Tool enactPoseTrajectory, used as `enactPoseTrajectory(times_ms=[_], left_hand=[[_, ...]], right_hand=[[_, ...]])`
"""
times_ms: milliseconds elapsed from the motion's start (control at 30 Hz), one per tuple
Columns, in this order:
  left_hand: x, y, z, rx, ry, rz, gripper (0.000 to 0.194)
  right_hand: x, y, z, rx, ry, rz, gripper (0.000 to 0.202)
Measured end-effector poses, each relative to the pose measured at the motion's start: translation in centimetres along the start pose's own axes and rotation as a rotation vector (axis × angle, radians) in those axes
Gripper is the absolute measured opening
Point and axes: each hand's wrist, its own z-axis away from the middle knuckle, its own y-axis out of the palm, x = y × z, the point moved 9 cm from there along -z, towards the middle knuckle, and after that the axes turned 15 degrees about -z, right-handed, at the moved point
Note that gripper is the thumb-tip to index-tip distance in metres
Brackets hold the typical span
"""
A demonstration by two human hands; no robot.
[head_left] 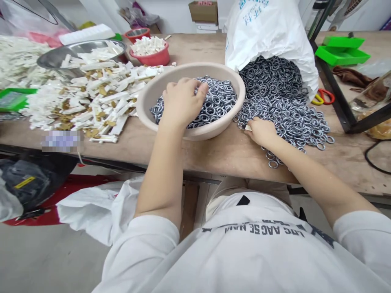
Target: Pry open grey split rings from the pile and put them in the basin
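Note:
My left hand [183, 99] is over a pale plastic basin [143, 108] of grey metal rings [214, 106]. Its thumb stands apart from the bent fingers, and no object shows in it. Just right of the basin, my right hand [262, 131] pinches a small white piece [248, 127], mostly covered by the fingers. That hand rests at the near edge of a loose heap of rings [293, 126], which spills onto the table from a white sack [269, 28].
White strips with brown bits [104, 93] are piled left of the basin. Behind them stand a metal bowl [49, 61] and a red bowl [152, 59] of white pieces. Scissors [325, 97], a black metal frame [339, 106] and green trays [342, 55] are at the right.

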Motion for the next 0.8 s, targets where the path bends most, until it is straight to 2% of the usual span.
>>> enactPoseTrajectory(times_ms=[67,133,200,233,300,333,433,500,600,700,800], left_hand=[[0.6,0.9,0.5,0.075,-0.069,-0.029,0.062],[-0.5,0.1,2.3,0.039,-0.093,0.016,0.060],[-3.1,-1.3,5.0,-0.039,-0.050,0.135,0.053],[-4.8,-1.8,6.6,-0.065,-0.001,0.215,0.049],[-8.2,-1.8,9.9,-0.070,0.091,0.385,0.045],[-9.5,-0.6,11.4,0.018,0.089,0.461,0.040],[-10.9,4.4,15.0,0.271,-0.136,0.727,0.038],[-11.7,7.4,16.4,0.391,-0.234,0.897,0.039],[-12.4,9.8,17.0,0.454,-0.324,1.105,0.046],[-12.4,10.5,17.3,0.476,-0.406,1.273,0.048],[-12.2,10.4,17.6,0.490,-0.460,1.390,0.047]], right_hand=[[-0.1,0.0,0.0,-0.005,0.012,-0.034,0.030],[0.0,-0.6,0.7,-0.027,0.000,-0.192,0.025],[0.6,-1.6,2.1,-0.043,-0.012,-0.555,0.025],[0.9,-2.0,3.0,-0.044,-0.006,-0.810,0.028],[1.8,-2.4,5.0,-0.022,0.017,-1.277,0.033],[2.5,-2.6,6.0,-0.028,0.008,-1.428,0.036],[3.6,-2.5,8.6,-0.080,0.012,-1.652,0.034],[3.9,-2.0,9.8,-0.102,0.009,-1.676,0.031],[3.4,-1.5,10.7,-0.176,-0.002,-1.588,0.027],[2.5,-1.9,11.1,-0.248,-0.021,-1.405,0.025],[3.4,-3.7,11.5,-0.268,-0.171,-1.044,0.020]])
